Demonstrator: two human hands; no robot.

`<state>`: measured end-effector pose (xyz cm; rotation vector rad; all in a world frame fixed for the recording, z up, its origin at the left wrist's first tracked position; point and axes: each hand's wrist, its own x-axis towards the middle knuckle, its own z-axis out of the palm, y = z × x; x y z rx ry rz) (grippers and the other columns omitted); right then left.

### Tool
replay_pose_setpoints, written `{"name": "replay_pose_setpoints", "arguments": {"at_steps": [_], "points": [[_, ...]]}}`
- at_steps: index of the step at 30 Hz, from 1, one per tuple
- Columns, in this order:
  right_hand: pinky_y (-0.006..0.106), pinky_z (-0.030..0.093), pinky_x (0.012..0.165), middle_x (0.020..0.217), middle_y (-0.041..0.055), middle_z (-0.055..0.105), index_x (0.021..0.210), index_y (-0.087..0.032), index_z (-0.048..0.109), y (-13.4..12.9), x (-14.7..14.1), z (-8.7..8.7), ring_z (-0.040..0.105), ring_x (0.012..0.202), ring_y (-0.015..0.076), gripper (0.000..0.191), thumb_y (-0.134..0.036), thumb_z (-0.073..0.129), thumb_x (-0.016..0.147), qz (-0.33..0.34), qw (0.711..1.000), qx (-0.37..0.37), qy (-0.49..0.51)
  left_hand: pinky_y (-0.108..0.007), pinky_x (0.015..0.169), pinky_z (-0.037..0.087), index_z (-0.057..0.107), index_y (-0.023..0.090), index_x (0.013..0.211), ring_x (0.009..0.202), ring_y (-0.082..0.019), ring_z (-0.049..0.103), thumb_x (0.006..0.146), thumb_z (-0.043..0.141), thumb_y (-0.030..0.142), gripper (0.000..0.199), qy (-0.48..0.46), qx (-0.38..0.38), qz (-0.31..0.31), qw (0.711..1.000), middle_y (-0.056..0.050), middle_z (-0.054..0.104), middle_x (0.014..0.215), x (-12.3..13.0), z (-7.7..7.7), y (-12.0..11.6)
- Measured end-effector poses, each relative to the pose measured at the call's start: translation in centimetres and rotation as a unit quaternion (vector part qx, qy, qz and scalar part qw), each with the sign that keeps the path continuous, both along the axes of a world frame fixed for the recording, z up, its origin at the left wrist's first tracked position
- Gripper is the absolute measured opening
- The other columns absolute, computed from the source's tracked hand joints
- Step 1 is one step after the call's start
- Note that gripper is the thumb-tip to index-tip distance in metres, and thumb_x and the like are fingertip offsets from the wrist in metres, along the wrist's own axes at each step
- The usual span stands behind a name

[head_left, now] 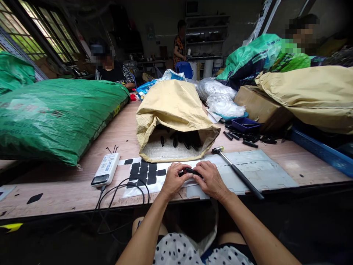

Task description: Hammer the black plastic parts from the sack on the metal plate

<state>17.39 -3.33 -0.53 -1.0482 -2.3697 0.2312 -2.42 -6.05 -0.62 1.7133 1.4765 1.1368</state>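
Both of my hands meet near the table's front edge around a slim black piece (190, 170), whose exact kind I cannot make out. My left hand (175, 179) pinches its left end, and my right hand (211, 179) grips the right end. Just beyond them lies a tan woven sack (171, 106), its mouth facing me, with several similar black pieces (187, 140) inside. Left of my hands is a white sheet with black rounded-square stickers (143, 172). To the right, a hammer (237, 171) with a black handle rests on a grey plate (264, 169).
A white power bank (106, 169) with a black cable (113, 200) sits on the left. A bulging green sack (60, 117) fills the table's left side. Loose black pieces (250, 144), a purple tray (245, 124), a cardboard box (261, 106) and a blue tray (320, 149) are right. Several people are beyond.
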Motion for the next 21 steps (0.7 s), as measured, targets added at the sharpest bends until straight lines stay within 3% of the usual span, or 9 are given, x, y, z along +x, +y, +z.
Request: {"name": "replay_pose_setpoints", "arguments": {"at_steps": [9,21], "points": [[0.035,0.039,0.087,0.105,0.0057,0.063,0.102,-0.022,0.065,-0.22,0.06,0.45,0.051,0.099,0.0215,0.015,-0.033,0.058,0.096,0.000,0.999,-0.011,0.038,-0.033,0.087,0.051,0.076,0.027,0.098,0.098,-0.022,0.063,0.085,0.073,0.035,0.016,-0.001,-0.011,0.009,1.000,-0.003,0.071,0.097,-0.13,-0.02,0.07],[0.040,0.039,0.088,0.107,0.0053,0.063,0.110,-0.024,0.066,-0.63,-0.03,0.89,0.052,0.102,0.0248,0.021,-0.037,0.058,0.096,0.016,1.000,-0.009,-0.012,-0.038,0.092,0.047,0.076,0.031,0.098,0.096,-0.023,0.060,0.087,0.073,0.035,0.012,0.035,-0.002,-0.021,0.999,-0.001,0.071,0.094,-0.16,0.47,0.08]]}}
